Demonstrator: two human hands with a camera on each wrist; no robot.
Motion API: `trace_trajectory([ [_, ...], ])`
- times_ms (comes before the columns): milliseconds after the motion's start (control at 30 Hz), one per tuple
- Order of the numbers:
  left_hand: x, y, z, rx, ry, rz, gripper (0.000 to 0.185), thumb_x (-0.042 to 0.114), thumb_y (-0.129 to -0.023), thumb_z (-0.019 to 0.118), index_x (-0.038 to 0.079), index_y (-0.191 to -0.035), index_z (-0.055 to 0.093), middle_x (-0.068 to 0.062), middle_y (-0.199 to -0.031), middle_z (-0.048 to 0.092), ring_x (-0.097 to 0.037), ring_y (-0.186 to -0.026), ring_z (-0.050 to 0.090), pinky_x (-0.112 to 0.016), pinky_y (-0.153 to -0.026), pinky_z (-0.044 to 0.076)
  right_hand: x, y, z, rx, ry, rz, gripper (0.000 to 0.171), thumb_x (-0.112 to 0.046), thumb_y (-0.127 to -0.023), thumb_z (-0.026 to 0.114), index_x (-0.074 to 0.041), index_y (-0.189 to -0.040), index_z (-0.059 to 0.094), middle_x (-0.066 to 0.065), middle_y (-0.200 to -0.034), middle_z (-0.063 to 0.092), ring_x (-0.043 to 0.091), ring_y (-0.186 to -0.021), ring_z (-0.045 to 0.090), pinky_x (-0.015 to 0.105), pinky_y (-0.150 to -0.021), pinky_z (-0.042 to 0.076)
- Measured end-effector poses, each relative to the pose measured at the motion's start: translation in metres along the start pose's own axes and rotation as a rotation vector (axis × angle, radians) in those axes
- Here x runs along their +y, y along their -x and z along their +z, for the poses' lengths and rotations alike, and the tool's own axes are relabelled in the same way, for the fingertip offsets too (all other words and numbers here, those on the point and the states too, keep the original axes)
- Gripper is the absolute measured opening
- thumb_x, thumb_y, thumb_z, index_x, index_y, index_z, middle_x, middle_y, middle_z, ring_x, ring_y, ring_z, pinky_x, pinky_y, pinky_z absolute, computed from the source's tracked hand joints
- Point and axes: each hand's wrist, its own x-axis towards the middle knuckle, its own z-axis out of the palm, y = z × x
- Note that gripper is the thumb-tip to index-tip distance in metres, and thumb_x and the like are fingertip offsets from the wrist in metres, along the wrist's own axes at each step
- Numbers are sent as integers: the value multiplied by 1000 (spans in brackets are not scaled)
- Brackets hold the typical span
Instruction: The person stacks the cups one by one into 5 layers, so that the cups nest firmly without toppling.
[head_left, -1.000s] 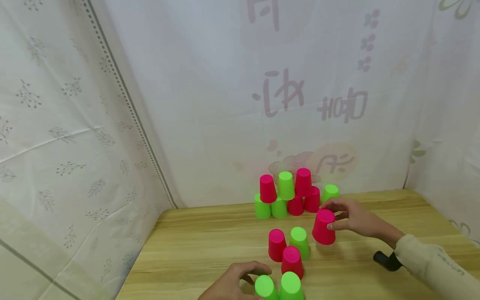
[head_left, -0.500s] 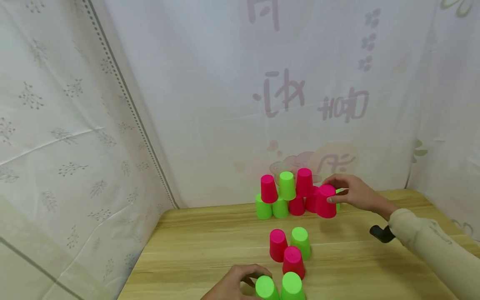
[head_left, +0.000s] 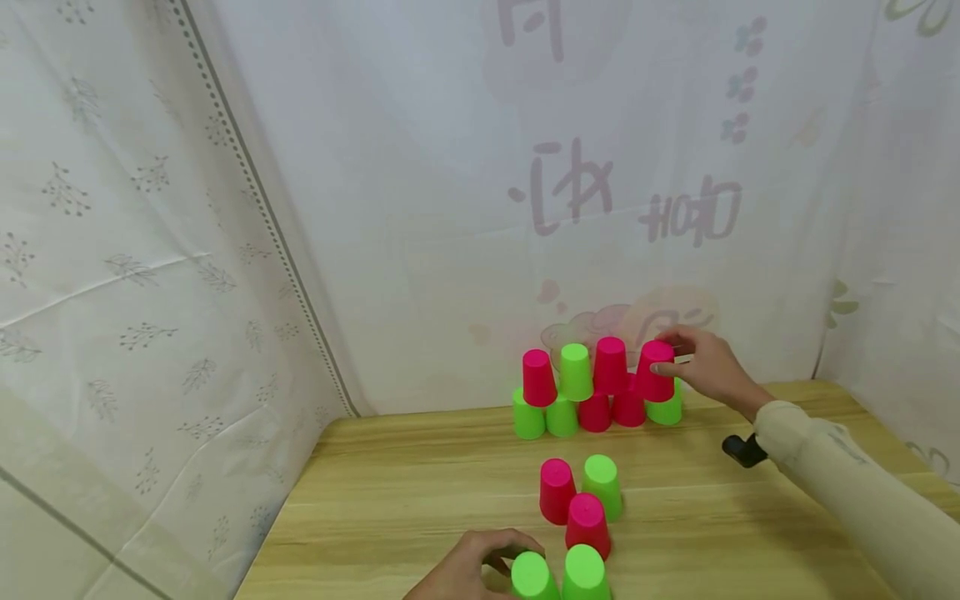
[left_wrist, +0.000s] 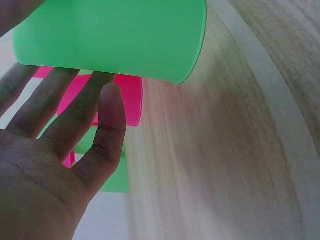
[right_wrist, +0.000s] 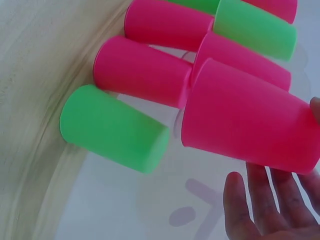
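Fingers of the right hand pinch a light, thin-walled, slippery pink cup by its sides, while the left hand curls round a green cup.

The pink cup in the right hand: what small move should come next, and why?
Probably lower the pink cup straight down. The right hand holds it just above the gap between a pink cup and the green cup; the wrist view shows it not seated.

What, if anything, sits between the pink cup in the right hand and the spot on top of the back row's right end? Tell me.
Nothing visible. The right hand holds the pink cup just above the green cup and the bottom-row pink cup. The right wrist view shows only a narrow open gap under its rim.
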Motion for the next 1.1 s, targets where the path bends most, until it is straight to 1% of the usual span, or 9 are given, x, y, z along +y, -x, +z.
trace_trajectory([
  [67,-1,-1,-1,-3,-4,-15,42,23,-89,76,15,-129,64,10,-120,70,-2,-106,63,-23,-88,53,2,-4,1,9,-6,19,56,-32,-92,73,-1,-134,54,23,-129,63,43,-118,60,51,-90,58],
  [167,-2,-1,-2,-17,-7,-42,44,25,-89,77,16,-130,64,11,-121,70,-1,-107,62,-22,-87,53,6,-8,3,25,-13,41,58,-33,-92,72,0,-136,53,24,-130,62,44,-118,60,52,-89,57],
  [233,-2,-1,-2,-24,-13,-48,45,26,-88,77,15,-130,64,10,-122,69,-1,-107,62,-22,-86,53,7,-9,4,35,-16,52,58,-32,-92,72,0,-137,52,25,-130,62,45,-117,59,51,-89,58],
  [367,-2,1,-2,-23,-21,-46,46,26,-88,78,15,-130,63,10,-122,69,-1,-106,62,-22,-86,54,8,-13,8,47,-27,58,56,-29,-92,71,2,-135,53,27,-129,61,46,-116,59,50,-87,59],
  [533,-2,2,-3,-14,-38,-33,45,22,-88,77,15,-130,64,10,-122,69,-1,-106,62,-22,-86,54,7,-18,13,61,-28,65,54,-27,-92,72,2,-133,54,26,-127,62,45,-115,60,48,-86,60],
  [767,4,5,-5,4,-45,-48,44,26,-88,78,17,-129,64,11,-121,70,-2,-105,61,-22,-87,53,10,-24,18,73,-12,67,54,-24,-92,72,3,-134,53,28,-127,62,45,-114,60,47,-86,60],
  [933,9,7,-5,31,-64,-27,42,27,-89,77,21,-128,64,11,-117,71,-1,-105,64,-22,-88,53,11,-26,19,69,-21,75,54,-24,-92,71,4,-135,52,28,-128,61,45,-115,59,47,-87,60],
  [1033,12,8,-7,42,-86,-2,41,28,-89,77,26,-127,64,10,-116,72,-1,-106,64,-23,-89,52,12,-27,21,71,-25,75,54,-24,-92,71,4,-134,53,28,-127,61,45,-114,60,48,-87,60],
  [1100,15,9,-9,48,-118,28,42,28,-88,78,27,-127,63,9,-116,72,-1,-107,64,-24,-89,53,13,-28,21,71,-26,76,54,-24,-92,71,4,-135,53,27,-127,62,44,-114,60,48,-87,60],
])
